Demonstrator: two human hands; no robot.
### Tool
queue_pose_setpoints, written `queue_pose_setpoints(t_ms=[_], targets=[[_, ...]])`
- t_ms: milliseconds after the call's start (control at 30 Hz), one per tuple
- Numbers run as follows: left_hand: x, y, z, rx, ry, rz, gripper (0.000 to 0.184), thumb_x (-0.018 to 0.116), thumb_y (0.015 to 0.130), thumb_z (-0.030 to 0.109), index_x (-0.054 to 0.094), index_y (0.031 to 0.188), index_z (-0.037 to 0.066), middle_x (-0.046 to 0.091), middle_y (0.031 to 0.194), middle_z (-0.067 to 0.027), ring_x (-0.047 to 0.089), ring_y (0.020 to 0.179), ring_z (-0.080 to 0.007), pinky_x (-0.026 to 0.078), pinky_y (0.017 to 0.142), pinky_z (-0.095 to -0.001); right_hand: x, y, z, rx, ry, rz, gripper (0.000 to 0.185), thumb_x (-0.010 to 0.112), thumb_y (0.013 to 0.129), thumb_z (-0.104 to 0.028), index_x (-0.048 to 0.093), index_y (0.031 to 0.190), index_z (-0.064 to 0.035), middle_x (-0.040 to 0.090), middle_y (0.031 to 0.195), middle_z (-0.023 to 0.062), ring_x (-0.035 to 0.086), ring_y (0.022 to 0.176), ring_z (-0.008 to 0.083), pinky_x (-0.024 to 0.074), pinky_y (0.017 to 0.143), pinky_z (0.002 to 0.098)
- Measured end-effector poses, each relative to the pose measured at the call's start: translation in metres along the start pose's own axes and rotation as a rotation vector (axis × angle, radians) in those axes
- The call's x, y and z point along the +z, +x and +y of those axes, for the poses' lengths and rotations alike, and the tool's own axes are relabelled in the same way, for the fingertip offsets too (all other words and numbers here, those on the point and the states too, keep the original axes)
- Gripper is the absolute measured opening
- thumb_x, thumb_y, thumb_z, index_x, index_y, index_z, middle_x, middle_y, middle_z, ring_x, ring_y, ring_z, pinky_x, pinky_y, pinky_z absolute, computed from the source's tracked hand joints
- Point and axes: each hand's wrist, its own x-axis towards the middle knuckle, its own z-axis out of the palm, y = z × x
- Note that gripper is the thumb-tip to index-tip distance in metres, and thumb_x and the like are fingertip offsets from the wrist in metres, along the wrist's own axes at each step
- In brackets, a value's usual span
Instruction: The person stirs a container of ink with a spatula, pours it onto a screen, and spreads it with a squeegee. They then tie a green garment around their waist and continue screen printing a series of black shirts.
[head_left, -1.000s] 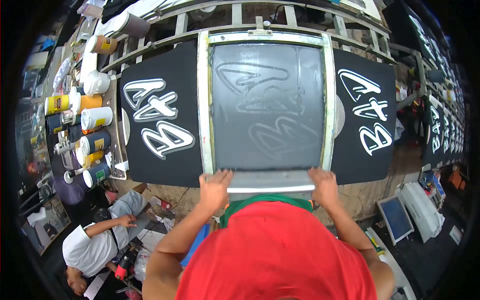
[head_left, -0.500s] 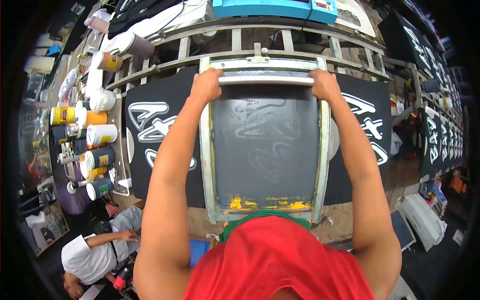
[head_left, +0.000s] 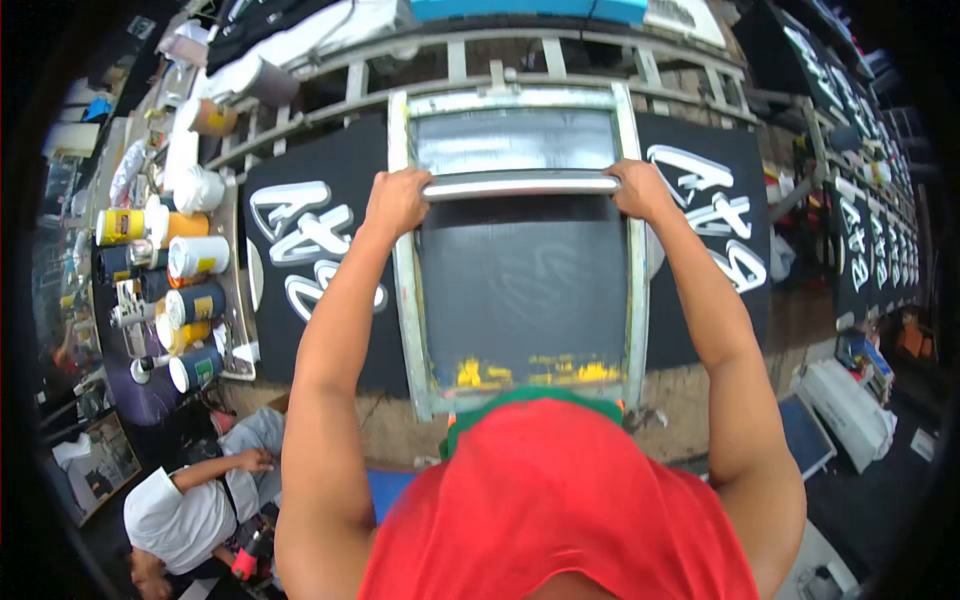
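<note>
My left hand (head_left: 399, 201) and my right hand (head_left: 641, 190) are closed around the two ends of a long squeegee (head_left: 522, 186). It lies crosswise on a screen printing frame (head_left: 402, 290) with pale, ink-stained edges. Beyond the squeegee the mesh (head_left: 515, 135) looks shiny and wet; on the near side it is dark grey with a faint lettering mark, and yellow stains run along the near end. Under the frame, black printed cloth (head_left: 310, 250) with white-outlined lettering shows on both sides.
Several ink tubs (head_left: 198, 257) crowd a shelf at the left. A metal rail (head_left: 455, 60) runs behind the frame. More printed black pieces (head_left: 865, 240) lie at the right. Another person (head_left: 185, 510) in a white shirt is at the lower left, near a red-and-black tool (head_left: 247, 556).
Both hands have drawn the squeegee from the far end of the screen toward me, leaving a shiny stretch of mesh behind it. The view has shifted slightly.
</note>
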Motion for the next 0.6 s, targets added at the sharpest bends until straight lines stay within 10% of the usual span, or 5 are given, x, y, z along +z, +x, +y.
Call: queue_pose_setpoints(t_ms=[267, 433, 600], targets=[[0.06, -0.293, 0.124, -0.108, -0.129, -0.089, 0.038, 0.067, 0.065, 0.0, 0.065, 0.102, 0.011, 0.057, 0.102, -0.0124, 0.055, 0.101, -0.0334, 0.042, 0.084, -0.0452, 0.068, -0.308, -0.112, 0.038, 0.072, -0.041, 0.052, 0.066, 0.064, 0.0, 0.062, 0.115, -0.0062, 0.057, 0.122, 0.015, 0.052, 0.115, 0.0375, 0.0421, 0.097, 0.0474], [-0.009, -0.262, 0.132, -0.063, -0.273, -0.176, 0.047, 0.067, 0.065, -0.003, 0.062, 0.11, 0.009, 0.063, 0.118, -0.0085, 0.058, 0.116, -0.0293, 0.042, 0.096, -0.0438, 0.027, -0.29, -0.11, 0.037, 0.198, -0.093, 0.048, 0.066, 0.067, -0.001, 0.066, 0.115, -0.0049, 0.065, 0.122, 0.0129, 0.057, 0.116, 0.0337, 0.0425, 0.101, 0.0461], [-0.031, -0.143, 0.075, -0.038, -0.197, -0.067, 0.053, 0.064, 0.071, -0.004, 0.062, 0.123, 0.007, 0.071, 0.101, -0.0186, 0.066, 0.096, -0.0391, 0.051, 0.089, -0.0499, -0.033, -0.161, -0.076, 0.115, 0.114, -0.164, 0.046, 0.065, 0.071, -0.002, 0.068, 0.117, -0.0056, 0.069, 0.119, 0.0146, 0.062, 0.114, 0.0336, 0.0465, 0.099, 0.0471]])
